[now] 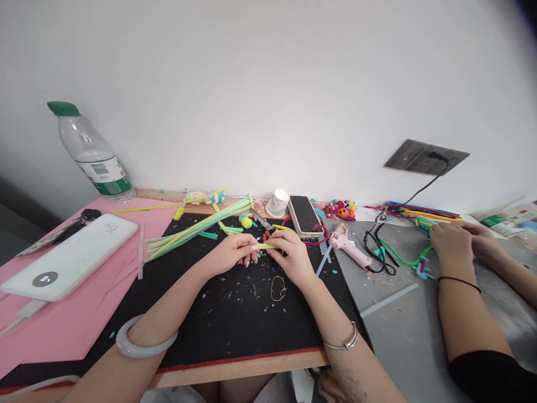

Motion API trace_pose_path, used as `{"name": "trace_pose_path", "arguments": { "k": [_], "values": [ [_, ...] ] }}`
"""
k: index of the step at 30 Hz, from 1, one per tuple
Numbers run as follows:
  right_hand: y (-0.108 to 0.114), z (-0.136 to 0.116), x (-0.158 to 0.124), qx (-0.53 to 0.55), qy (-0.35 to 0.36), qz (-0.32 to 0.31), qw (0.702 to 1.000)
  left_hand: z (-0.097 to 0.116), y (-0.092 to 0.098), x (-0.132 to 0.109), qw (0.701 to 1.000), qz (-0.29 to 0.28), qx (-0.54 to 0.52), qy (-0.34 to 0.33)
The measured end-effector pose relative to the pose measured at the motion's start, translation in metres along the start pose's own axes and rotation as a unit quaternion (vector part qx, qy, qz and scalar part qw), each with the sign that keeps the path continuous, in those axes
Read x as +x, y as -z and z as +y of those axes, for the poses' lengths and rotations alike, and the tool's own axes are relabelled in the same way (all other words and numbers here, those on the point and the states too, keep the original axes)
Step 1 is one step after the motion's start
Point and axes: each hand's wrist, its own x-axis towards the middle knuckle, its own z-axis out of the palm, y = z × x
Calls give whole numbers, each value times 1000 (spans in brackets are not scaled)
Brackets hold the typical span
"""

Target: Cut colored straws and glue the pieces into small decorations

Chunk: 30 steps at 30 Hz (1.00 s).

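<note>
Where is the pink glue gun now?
In the head view, the pink glue gun lies right of centre, between the smartphone and the looped black cable.

Strip: short, thin, pale yellow-green pc., looks like a craft stem; surface texture too small to tell (265,246).
Shape: approx. straight along the visible bit; ends hidden by fingers, so full length n/a.
Pose: approx. level, running L–R, long side roughly parallel to tabletop (235,374) front edge.
L end: pinched betw. thumb & fingers of left hand (235,253).
R end: under curled fingertips of right hand (290,254), gripped there too.
Mid: bare, short span visible betw. the two hands.
Loc.: over tabletop, well in from front edge, betw. that & the back edge by the wall; well apart from front corners.
Contact w/ tabletop: can't tell.
</note>
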Motion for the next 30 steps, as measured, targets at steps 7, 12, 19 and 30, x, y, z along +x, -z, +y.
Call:
{"name": "trace_pose_path", "arguments": {
  "k": [7,12,19,30],
  "values": [
    [0,1,0,5,-11,-1,1000,0,-1,1,1000,9,9,4],
    [-1,1,1,20,-22,3,1000,1,-1,0,1000,16,5,6],
    [-1,1,1,64,-62,-2,996,-1,-2,1,1000,15,8,6],
    [-1,1,1,76,-88,-11,993,1,-6,-2,979,96,174,-37]
  ]
}}
